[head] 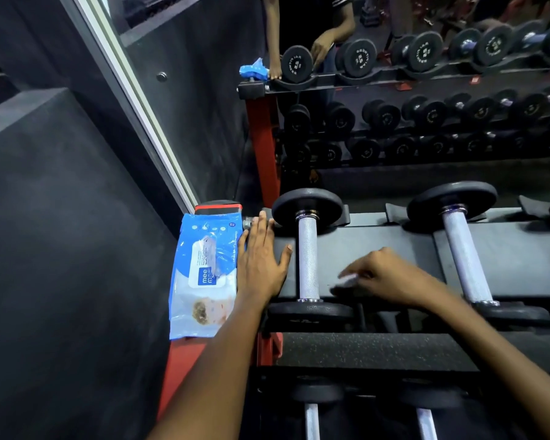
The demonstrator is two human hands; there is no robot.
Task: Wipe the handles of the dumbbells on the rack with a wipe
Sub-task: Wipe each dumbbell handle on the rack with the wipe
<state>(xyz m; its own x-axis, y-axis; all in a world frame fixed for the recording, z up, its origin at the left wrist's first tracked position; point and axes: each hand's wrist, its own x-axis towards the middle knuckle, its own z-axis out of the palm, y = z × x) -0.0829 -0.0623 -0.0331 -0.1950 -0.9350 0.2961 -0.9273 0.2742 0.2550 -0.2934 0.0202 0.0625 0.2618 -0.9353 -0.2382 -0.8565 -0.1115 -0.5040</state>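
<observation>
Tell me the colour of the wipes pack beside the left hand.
Blue with white areas; the wipes pack shows in the head view.

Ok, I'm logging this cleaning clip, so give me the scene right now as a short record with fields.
setting: gym dumbbell rack facing a mirror
left hand: flat, fingers straight, resting on the rack's left end beside the wipes pack
right hand: pinching a white wipe, blurred, between the two top dumbbells
near dumbbell handle: bare, wipe not on it
second dumbbell handle: bare, right of the hand
wipes pack: blue, lying flat at the rack's left edge
</observation>
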